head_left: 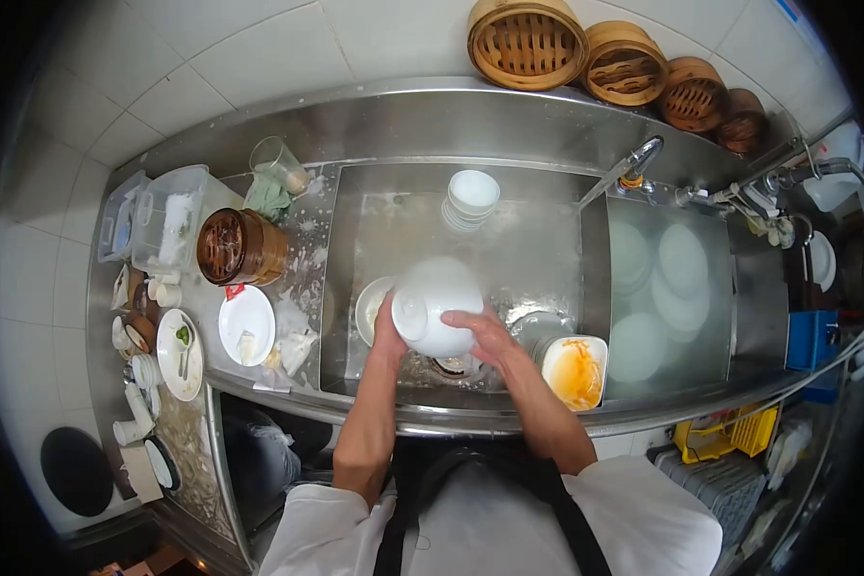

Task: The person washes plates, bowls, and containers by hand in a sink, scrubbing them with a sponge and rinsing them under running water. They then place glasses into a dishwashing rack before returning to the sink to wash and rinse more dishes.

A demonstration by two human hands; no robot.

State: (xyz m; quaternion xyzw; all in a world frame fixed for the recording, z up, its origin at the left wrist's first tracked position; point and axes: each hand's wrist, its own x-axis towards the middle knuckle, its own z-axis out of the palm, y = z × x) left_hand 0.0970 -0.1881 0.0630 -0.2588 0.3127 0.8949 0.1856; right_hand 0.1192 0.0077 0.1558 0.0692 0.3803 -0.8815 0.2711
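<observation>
A large white bowl [439, 300] is held over the sink basin [374, 230], tilted with its underside and foot ring towards me. My left hand [388, 331] grips its left side, and my right hand [483, 336] wraps its right side with the thumb across the outside. Behind my left hand sits another white bowl [368, 309], partly hidden. Further back in the basin stands a leaning stack of small white bowls [473, 195]. To the right of my right hand is a squarish white dish [576, 372] smeared with orange sauce, beside a stack of plates [536, 331].
A right-hand basin holds several white plates [682, 264] under cloudy water. The tap [634, 173] reaches over the divider. On the left counter are a bamboo steamer [235, 248], a white plate [247, 326] and plastic tubs [170, 221]. Bamboo steamers [530, 46] line the back ledge.
</observation>
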